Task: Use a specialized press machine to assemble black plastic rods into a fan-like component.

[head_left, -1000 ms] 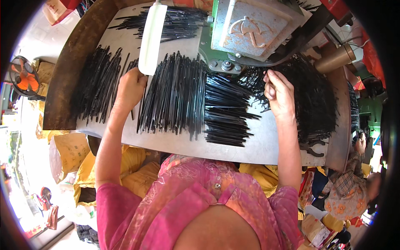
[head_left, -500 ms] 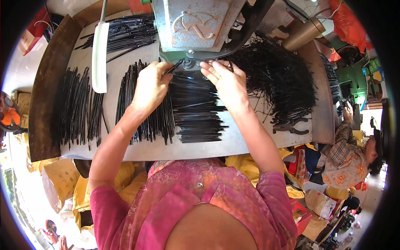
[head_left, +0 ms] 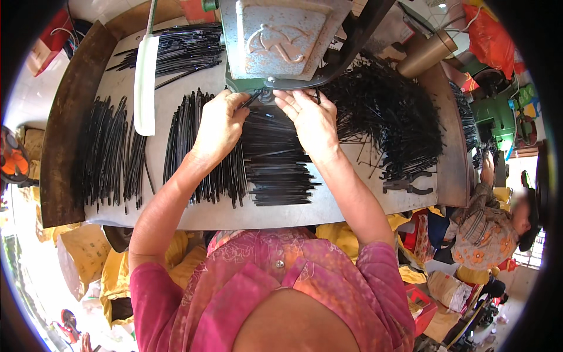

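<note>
My left hand (head_left: 220, 128) is closed in a pinch on a thin black rod (head_left: 251, 98), whose tip points at the small round metal fixture under the press head (head_left: 278, 44). My right hand (head_left: 312, 122) is on the other side of that fixture, fingers bent towards it. Another short black rod (head_left: 318, 95) shows between its fingers; the far end is hidden. Just below both hands lies a stack of black rods (head_left: 278, 170) laid crosswise. A row of black rods (head_left: 205, 158) laid lengthwise runs beneath my left wrist.
Loose black rods (head_left: 399, 111) are heaped at the right, with dark pliers (head_left: 409, 183) in front. More rods (head_left: 105, 152) lie at the left. A white strip (head_left: 145, 88) hangs over the table. A raised brown board (head_left: 64, 129) edges it. A co-worker (head_left: 484, 229) sits at the right.
My right hand has shifted slightly left and down, nearer the fixture. My left hand has moved a little right and down with its rod. The whole view has shifted slightly too.
</note>
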Action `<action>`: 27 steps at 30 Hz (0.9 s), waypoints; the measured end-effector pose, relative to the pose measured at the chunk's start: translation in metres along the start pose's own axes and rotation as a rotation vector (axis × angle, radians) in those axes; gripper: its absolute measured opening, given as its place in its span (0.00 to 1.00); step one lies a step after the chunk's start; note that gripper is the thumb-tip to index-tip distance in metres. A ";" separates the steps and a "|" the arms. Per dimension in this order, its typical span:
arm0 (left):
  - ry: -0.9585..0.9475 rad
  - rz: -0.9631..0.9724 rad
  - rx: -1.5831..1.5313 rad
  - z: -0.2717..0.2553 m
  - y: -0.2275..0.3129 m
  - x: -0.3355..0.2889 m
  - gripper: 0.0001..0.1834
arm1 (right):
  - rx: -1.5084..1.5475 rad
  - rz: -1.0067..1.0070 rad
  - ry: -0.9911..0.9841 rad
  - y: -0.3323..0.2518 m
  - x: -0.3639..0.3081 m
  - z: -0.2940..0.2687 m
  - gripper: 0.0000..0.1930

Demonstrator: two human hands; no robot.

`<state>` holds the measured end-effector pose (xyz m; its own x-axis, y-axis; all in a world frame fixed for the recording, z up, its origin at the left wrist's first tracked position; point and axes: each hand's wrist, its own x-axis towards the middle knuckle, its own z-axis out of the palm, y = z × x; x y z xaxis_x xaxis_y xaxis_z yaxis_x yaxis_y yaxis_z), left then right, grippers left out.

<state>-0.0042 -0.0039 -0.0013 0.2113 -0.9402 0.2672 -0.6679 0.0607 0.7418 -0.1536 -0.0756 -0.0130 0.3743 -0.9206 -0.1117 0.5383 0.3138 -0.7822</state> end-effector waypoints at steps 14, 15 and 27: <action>0.003 0.243 0.518 -0.007 0.006 -0.007 0.12 | -0.008 -0.009 0.058 0.001 -0.004 0.002 0.04; -0.042 0.223 0.523 -0.012 0.004 -0.006 0.11 | -0.007 -0.010 0.058 0.000 -0.004 0.001 0.04; -0.539 -0.689 -0.911 -0.024 0.023 -0.037 0.08 | -0.379 0.373 -0.247 -0.004 -0.023 0.010 0.07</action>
<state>-0.0100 0.0399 0.0207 -0.1416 -0.8727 -0.4674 0.2431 -0.4883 0.8381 -0.1571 -0.0535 -0.0016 0.6759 -0.6683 -0.3106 0.0460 0.4589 -0.8873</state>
